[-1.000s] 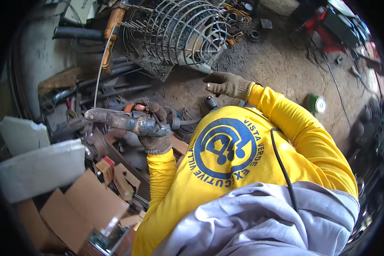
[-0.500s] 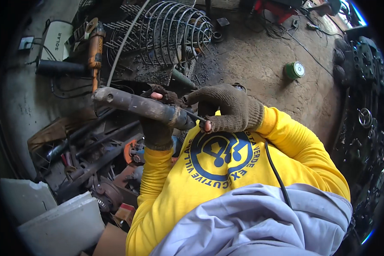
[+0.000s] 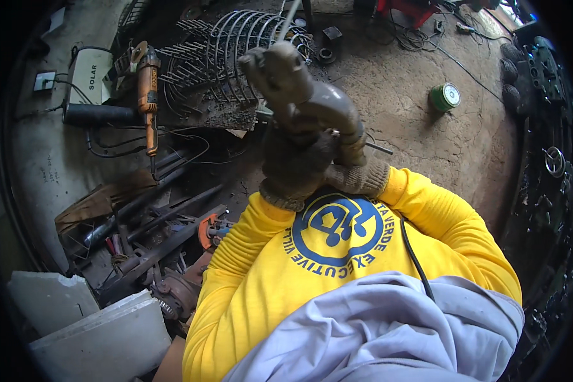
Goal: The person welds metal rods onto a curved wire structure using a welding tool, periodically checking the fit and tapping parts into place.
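One can (image 3: 445, 97) right of hands (image 3: 297, 160)

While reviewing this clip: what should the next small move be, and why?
Probably tilt the tool slightly to bring the thin rod's tip into view: the rod runs out past the picture's top, while the left hand grips the tool and the right hand is at its near end.

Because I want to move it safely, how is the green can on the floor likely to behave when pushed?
The green can seems to stand on its end, so it may slide or tip rather than roll at first. Its round side suggests it could roll once knocked over. The floor looks uneven, so it might catch.
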